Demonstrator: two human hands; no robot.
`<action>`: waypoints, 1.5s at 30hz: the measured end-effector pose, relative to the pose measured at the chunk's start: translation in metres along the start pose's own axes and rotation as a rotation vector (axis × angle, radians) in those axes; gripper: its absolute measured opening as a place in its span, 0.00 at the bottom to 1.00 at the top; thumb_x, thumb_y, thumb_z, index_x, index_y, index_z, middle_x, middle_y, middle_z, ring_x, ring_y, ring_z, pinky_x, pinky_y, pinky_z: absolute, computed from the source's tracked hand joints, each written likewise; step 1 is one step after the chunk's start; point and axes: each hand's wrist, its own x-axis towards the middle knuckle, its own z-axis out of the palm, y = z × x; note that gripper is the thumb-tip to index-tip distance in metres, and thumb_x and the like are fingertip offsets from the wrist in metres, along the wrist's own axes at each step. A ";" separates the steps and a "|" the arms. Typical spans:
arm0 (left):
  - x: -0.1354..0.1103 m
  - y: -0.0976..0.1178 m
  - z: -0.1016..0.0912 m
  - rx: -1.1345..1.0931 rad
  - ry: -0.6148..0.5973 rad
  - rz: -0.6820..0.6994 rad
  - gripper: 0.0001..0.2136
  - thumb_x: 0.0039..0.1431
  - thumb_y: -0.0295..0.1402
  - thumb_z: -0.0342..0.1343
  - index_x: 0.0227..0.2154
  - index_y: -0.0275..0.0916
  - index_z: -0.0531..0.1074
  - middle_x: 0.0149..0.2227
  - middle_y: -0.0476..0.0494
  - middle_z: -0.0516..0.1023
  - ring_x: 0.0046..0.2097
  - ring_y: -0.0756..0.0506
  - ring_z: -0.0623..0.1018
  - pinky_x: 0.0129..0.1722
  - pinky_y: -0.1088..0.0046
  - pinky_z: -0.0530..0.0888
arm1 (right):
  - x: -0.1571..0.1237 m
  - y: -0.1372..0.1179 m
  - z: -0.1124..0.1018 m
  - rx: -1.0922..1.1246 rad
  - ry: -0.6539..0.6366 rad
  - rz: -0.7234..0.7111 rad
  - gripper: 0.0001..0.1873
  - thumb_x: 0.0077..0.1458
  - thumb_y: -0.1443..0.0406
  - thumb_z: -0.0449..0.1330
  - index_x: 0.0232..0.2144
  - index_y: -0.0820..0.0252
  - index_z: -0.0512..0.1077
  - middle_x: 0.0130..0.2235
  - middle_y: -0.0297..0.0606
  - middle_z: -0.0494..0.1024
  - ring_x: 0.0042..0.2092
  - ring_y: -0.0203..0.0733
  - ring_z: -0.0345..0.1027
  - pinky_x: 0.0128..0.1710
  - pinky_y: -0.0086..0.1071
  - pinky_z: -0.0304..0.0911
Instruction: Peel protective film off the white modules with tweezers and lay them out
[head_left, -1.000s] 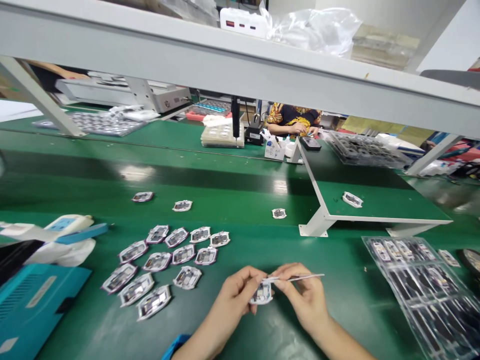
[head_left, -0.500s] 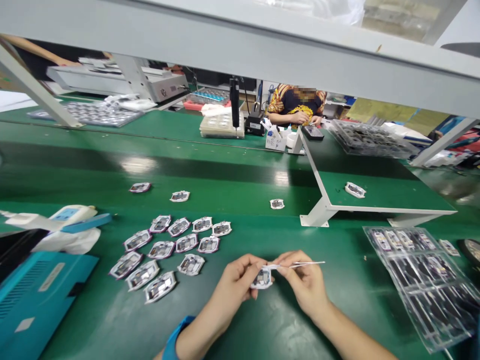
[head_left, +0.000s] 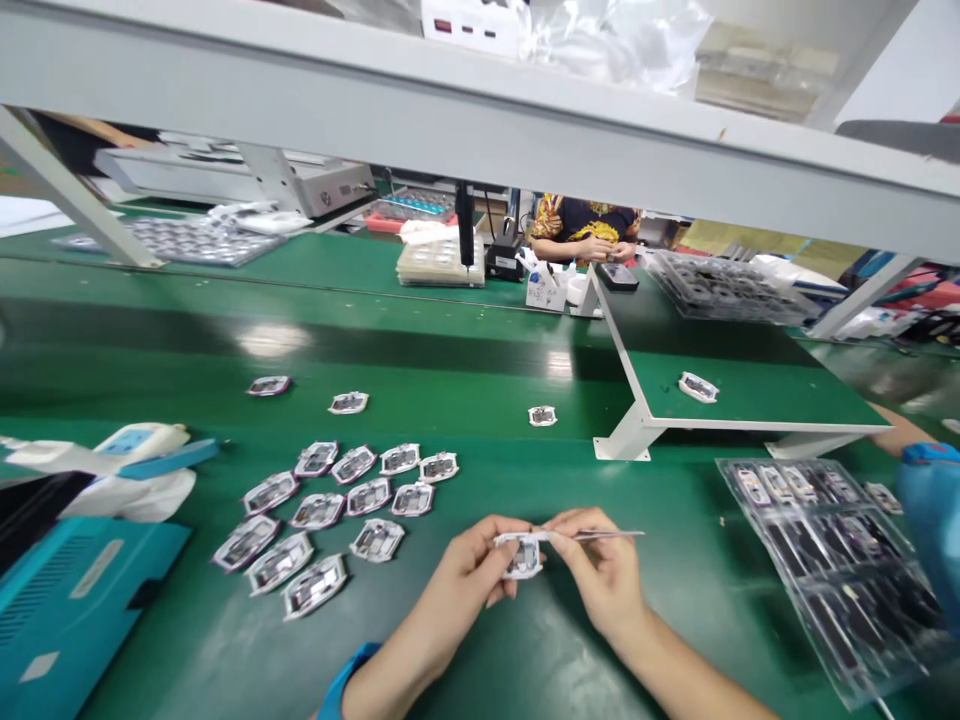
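Just in front of me, my left hand (head_left: 480, 562) is closed around a small white device housing (head_left: 524, 558) with electronic parts showing inside. The fingers of my right hand (head_left: 600, 570) are pinched at the upper right edge of that housing. Thin metal tweezers (head_left: 619, 534) lie in my right hand and stick out to the right; the fingers hide their other end. What the right fingertips pinch at the edge is too small to tell. To the left of my hands lie several similar housings (head_left: 377, 540), some with purple rims.
A low green stand (head_left: 750, 395) bears one housing (head_left: 698, 387). At right lies a clear compartment tray (head_left: 814, 590) of parts; a co-worker's blue sleeve (head_left: 926, 510) reaches in beside it. A teal box (head_left: 90, 600) is at left. An overhead shelf (head_left: 450, 110) crosses above. Another person (head_left: 589, 235) sits opposite.
The view has tilted up slightly. A co-worker's arm in a blue sleeve has come in at the right. My hands keep almost the same hold on the housing and tweezers.
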 end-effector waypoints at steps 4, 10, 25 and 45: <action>0.003 -0.004 -0.001 -0.040 0.018 0.018 0.16 0.49 0.43 0.61 0.35 0.34 0.75 0.23 0.52 0.72 0.22 0.53 0.67 0.21 0.79 0.59 | 0.001 -0.004 0.001 -0.132 -0.071 -0.201 0.09 0.57 0.75 0.60 0.35 0.55 0.73 0.35 0.37 0.82 0.39 0.43 0.76 0.44 0.38 0.70; 0.002 -0.004 0.000 -0.079 0.007 0.069 0.12 0.54 0.40 0.58 0.34 0.34 0.74 0.22 0.53 0.70 0.21 0.54 0.66 0.21 0.79 0.57 | -0.002 -0.005 0.002 -0.096 -0.001 -0.209 0.09 0.56 0.74 0.61 0.35 0.54 0.75 0.35 0.37 0.81 0.38 0.42 0.77 0.39 0.32 0.73; 0.055 0.007 -0.046 0.361 0.043 0.335 0.17 0.50 0.37 0.66 0.40 0.36 0.68 0.33 0.48 0.77 0.35 0.47 0.77 0.34 0.72 0.73 | 0.003 0.029 -0.019 0.020 0.153 0.195 0.10 0.47 0.59 0.70 0.29 0.59 0.77 0.37 0.43 0.83 0.42 0.50 0.79 0.42 0.31 0.76; 0.086 0.082 -0.225 0.915 0.840 0.132 0.13 0.64 0.36 0.56 0.49 0.36 0.70 0.49 0.40 0.74 0.46 0.41 0.77 0.45 0.57 0.75 | 0.004 0.031 -0.010 -0.070 0.124 0.115 0.10 0.52 0.59 0.65 0.31 0.60 0.77 0.37 0.45 0.81 0.42 0.51 0.77 0.41 0.38 0.75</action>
